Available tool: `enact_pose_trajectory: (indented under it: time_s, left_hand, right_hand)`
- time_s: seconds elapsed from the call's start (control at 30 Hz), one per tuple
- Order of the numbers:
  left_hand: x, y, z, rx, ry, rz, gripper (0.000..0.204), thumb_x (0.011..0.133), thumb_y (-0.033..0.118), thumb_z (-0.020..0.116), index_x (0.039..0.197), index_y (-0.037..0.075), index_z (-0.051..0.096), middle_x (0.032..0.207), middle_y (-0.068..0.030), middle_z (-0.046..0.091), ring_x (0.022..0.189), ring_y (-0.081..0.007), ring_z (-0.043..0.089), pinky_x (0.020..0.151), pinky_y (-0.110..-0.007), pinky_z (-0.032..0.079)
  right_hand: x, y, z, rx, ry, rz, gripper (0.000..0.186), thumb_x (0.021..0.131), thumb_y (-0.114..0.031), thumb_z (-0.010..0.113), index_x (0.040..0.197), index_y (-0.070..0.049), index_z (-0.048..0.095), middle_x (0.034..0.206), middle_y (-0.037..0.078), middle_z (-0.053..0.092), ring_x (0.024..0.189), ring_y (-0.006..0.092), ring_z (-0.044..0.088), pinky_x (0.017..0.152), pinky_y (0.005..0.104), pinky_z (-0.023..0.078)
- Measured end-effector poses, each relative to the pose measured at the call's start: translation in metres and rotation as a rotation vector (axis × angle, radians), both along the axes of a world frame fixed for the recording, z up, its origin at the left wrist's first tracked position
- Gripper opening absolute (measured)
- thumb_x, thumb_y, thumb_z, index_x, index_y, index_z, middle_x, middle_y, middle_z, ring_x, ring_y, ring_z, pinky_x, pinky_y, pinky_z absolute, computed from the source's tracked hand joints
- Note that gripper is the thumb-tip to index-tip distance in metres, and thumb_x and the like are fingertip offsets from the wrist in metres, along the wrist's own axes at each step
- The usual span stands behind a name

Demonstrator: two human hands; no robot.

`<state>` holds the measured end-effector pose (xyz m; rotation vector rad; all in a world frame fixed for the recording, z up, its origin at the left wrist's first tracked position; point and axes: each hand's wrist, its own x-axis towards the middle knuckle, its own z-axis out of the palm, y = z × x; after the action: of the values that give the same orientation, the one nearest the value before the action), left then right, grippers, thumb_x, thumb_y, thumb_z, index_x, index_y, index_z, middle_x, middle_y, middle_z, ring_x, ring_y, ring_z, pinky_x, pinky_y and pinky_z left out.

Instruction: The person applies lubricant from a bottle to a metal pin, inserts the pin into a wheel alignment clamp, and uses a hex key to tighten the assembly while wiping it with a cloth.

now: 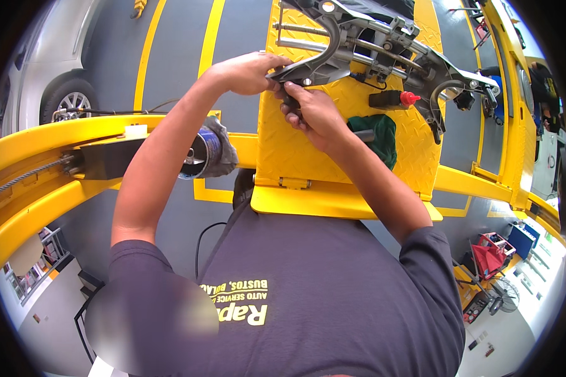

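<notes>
A grey metal car-part assembly (383, 47) with brackets, a threaded rod and a curved arm lies on a yellow checker-plate ramp (283, 144). My left hand (248, 72) grips the near end of its dark curved arm (308, 70). My right hand (311, 110) is just below it, fingers closed around a small dark piece at the same end; what that piece is I cannot make out. A black bottle with a red cap (393, 98) and a green rag (377, 135) lie on the ramp to the right of my hands.
A yellow lift beam (38, 144) with a steel cable runs to the left. A shiny can with a grey rag (210, 151) rests on it. A white car's wheel (69, 100) is at the upper left. A red tool cart (490, 254) stands at the lower right.
</notes>
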<state>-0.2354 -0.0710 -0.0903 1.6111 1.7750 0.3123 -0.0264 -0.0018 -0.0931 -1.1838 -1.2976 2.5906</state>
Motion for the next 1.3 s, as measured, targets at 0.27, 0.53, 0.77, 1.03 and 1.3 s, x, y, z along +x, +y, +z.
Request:
enact_pose_trajectory:
  time_s: [0.27,0.53,0.77,1.03,1.3]
  left_hand:
    - [-0.002,0.01,0.009,-0.036,-0.039,-0.025,0.053,0.094,0.011,0.08,0.146,0.006,0.066,0.125,-0.0186,0.077,0.122,-0.037,0.071,0.106,-0.045,0.054]
    - [-0.003,0.003,0.016,-0.045,-0.118,-0.019,0.064,0.095,0.02,0.079,0.153,0.001,0.059,0.143,-0.0262,0.068,0.132,-0.0421,0.066,0.114,-0.047,0.05]
    - [0.026,0.026,0.021,-0.015,-0.287,0.21,0.08,0.101,0.057,0.073,0.16,0.007,0.055,0.138,-0.0186,0.072,0.13,-0.0301,0.069,0.107,-0.045,0.056]
    - [0.053,0.039,-0.037,0.334,-0.259,0.367,0.054,0.113,0.05,0.061,0.108,-0.002,0.072,0.077,-0.0155,0.065,0.074,-0.0262,0.06,0.074,-0.042,0.05]
    - [0.088,0.054,-0.038,0.466,-0.25,0.458,0.045,0.112,0.045,0.062,0.107,0.002,0.074,0.073,-0.0157,0.062,0.066,-0.031,0.056,0.067,-0.045,0.045]
  right_hand:
    - [-0.006,-0.015,0.006,0.075,-0.046,-0.099,0.03,0.115,-0.03,0.058,0.111,-0.002,0.068,0.081,0.004,0.062,0.062,0.0107,0.055,0.059,0.0269,0.044]
    - [0.032,0.011,0.071,0.727,-0.135,0.371,0.03,0.115,-0.028,0.058,0.113,0.0,0.071,0.087,0.007,0.076,0.07,0.013,0.068,0.064,0.0261,0.051]
    - [0.161,0.152,0.085,1.338,-0.44,-0.761,0.043,0.108,-0.036,0.072,0.119,0.006,0.073,0.11,0.018,0.078,0.1,0.0278,0.075,0.089,0.0393,0.058]
    - [0.143,0.206,0.018,1.359,-0.352,-0.485,0.041,0.101,-0.036,0.08,0.125,-0.003,0.075,0.115,0.019,0.081,0.11,0.0373,0.077,0.095,0.0431,0.056]
    - [0.131,0.255,0.002,1.113,-0.011,-0.603,0.034,0.098,-0.02,0.079,0.124,0.002,0.076,0.11,0.01,0.08,0.094,0.0167,0.07,0.087,0.0346,0.055]
